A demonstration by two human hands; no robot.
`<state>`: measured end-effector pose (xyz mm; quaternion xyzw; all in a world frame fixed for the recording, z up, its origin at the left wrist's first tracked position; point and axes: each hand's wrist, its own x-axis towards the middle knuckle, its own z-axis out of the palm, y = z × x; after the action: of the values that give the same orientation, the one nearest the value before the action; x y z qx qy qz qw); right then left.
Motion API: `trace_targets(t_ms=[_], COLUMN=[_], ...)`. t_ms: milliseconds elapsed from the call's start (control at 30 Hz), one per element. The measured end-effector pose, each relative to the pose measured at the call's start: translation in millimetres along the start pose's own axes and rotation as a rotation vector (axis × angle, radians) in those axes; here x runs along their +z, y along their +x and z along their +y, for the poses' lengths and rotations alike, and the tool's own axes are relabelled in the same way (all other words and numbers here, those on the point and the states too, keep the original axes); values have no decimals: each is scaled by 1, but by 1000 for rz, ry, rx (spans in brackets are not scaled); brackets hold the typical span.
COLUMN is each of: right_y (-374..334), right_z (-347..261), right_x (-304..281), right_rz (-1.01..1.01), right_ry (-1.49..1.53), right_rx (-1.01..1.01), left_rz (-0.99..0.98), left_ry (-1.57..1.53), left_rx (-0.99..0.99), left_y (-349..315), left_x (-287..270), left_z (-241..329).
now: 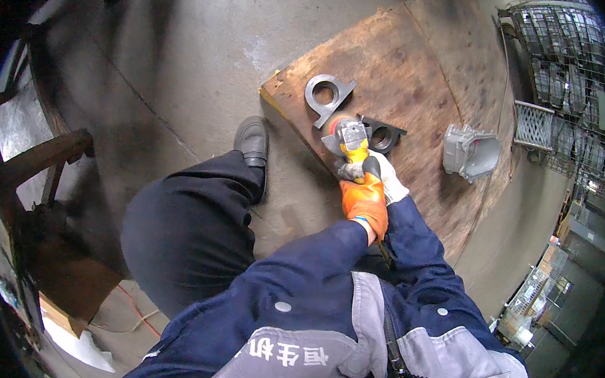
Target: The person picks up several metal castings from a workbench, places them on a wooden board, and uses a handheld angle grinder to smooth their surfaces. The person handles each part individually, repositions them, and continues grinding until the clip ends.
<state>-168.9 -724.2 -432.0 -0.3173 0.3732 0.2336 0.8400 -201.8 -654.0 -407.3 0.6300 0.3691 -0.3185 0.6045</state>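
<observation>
Both my hands hold a yellow-and-grey angle grinder (355, 148) over the near left edge of a wooden board. My left hand (365, 201), in an orange glove, is closed round its body. Beside it, my right hand (390, 180) in a white glove also closes on the grinder; most of its fingers are hidden. The grinder's head and reddish disc lie against or just over a dark grey metal bracket (384, 136) with a round hole; whether they touch I cannot tell. A second ring-shaped metal bracket (327, 97) lies just beyond the grinder.
The stained wooden board (406, 57) carries a grey cast housing (470, 153) toward its right. Wire baskets (564, 58) full of metal parts stand at far right. A dark wooden frame (41, 158) is on the left. My shoe (251, 139) rests on the concrete floor beside the board.
</observation>
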Motion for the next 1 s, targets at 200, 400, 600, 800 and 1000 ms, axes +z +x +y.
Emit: trace_targets(t_ms=[200, 400, 600, 800, 1000], right_y=[-10, 44, 46, 65, 77], right_z=[-6, -19, -30, -48, -63], right_x=[17, 34, 50, 46, 6], right_rz=[52, -168, 22, 5, 207], right_ry=[-190, 196, -451, -380, -350], right_rx=[-141, 152, -37, -76, -128], left_rz=[40, 145, 198, 264, 23], left_ry=[-29, -107, -141, -128, 85], left_rx=[20, 112, 144, 240, -29], left_y=[-3, 28, 35, 57, 50], left_x=[2, -9, -11, 1, 1], left_z=[10, 49, 65, 73, 108])
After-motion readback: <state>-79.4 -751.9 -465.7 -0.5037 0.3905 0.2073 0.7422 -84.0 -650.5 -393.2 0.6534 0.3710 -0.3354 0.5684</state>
